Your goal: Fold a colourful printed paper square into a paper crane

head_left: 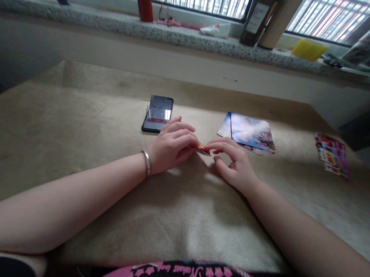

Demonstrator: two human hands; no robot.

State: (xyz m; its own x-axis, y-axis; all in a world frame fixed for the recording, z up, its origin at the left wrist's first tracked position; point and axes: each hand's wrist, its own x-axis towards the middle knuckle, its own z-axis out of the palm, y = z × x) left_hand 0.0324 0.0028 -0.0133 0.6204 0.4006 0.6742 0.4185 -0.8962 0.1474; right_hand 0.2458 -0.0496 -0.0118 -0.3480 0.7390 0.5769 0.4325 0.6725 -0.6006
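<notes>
A small red and yellow printed packet (203,150) is between my two hands, just above the table. My left hand (173,144) grips its left end, with fingers curled over it and a silver bracelet at the wrist. My right hand (233,161) has its fingertips at the packet's right end. The right thumb and index finger are apart, and I cannot make out whether they pinch an edge. Beyond my left hand lies a phone (159,115). Past my right hand are several glossy picture sheets (253,132), partly stacked.
At the table's (66,149) right side lies a fanned pile of pink and red packets (332,154). The stone window sill (111,23) behind holds a red lighter-like object (144,7), a dark jar (259,18), a yellow sponge-like block (309,49) and other small items.
</notes>
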